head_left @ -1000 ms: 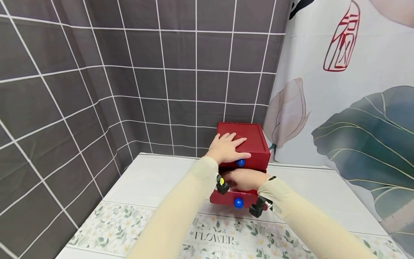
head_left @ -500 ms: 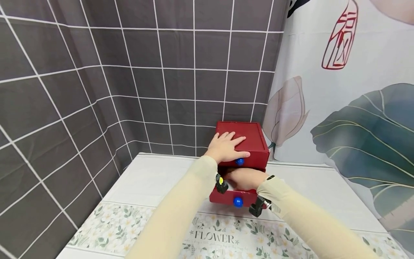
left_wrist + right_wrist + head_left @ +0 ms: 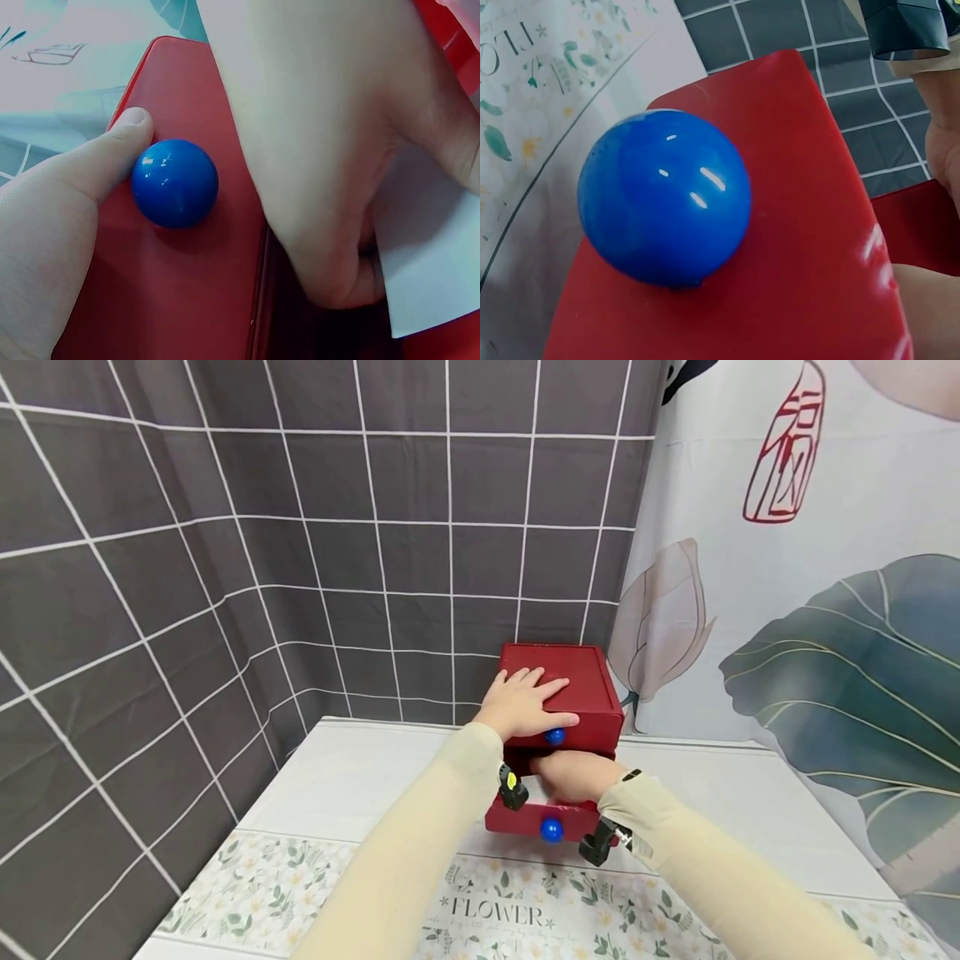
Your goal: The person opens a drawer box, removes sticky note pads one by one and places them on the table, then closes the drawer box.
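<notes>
My left hand (image 3: 521,706) rests spread on the top of a small red drawer cabinet (image 3: 577,681). In the left wrist view its thumb lies beside the blue round knob (image 3: 175,184) of the upper drawer, which is closed. The lower drawer (image 3: 525,817) is pulled out, its own blue knob (image 3: 551,830) facing forward. Inside that drawer is my right hand (image 3: 577,775), fingers bent, gripping a white sheet of paper (image 3: 431,247); its fingertips are partly hidden behind the sheet. The right wrist view shows mainly the lower drawer's front (image 3: 795,225) and knob.
The cabinet stands on a white cloth (image 3: 360,777) with a floral band and the word FLOWER. Behind it hangs a dark grey gridded curtain (image 3: 405,560), with a leaf-printed white curtain (image 3: 682,693) at the right. Black wrist cameras (image 3: 596,843) sit close to the drawer.
My right hand has shifted slightly right within the drawer, and more of the white paper shows beside it. The left hand has stayed on the cabinet top.
</notes>
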Demonstrator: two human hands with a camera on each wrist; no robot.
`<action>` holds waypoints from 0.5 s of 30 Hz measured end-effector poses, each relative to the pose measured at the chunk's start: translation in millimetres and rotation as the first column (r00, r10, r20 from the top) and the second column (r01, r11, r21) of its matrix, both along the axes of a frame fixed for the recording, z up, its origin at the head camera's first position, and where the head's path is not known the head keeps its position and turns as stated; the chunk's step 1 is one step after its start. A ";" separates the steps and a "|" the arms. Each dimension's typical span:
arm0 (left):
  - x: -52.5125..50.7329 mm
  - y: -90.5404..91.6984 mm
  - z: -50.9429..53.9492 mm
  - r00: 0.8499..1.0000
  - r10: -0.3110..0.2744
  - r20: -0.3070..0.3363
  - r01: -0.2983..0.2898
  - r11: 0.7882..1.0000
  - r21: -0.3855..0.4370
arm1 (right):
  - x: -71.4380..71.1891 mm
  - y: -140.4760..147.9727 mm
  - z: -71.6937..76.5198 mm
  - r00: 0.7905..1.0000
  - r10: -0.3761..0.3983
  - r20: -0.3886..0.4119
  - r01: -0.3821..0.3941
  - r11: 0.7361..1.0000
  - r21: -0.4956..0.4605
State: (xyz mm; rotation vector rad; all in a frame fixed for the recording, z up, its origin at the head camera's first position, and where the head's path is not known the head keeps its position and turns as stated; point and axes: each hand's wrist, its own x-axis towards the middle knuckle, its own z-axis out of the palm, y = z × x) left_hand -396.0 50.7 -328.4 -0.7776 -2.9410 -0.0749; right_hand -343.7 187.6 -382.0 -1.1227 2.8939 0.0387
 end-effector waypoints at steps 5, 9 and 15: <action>-0.9 -0.5 0.7 1.000 0.001 -0.006 -0.001 1.000 0.001 | 0.9 4.7 -0.1 0.999 0.009 -0.048 -0.012 0.998 -0.060; 0.0 -0.9 1.4 1.000 -0.002 -0.003 0.002 1.000 0.004 | 2.7 9.9 -0.2 0.999 0.009 -0.031 -0.012 0.994 -0.113; 1.4 -0.6 0.2 1.000 -0.004 0.009 0.004 1.000 0.011 | 9.8 22.2 -2.5 0.997 0.060 -0.049 -0.068 0.977 -0.203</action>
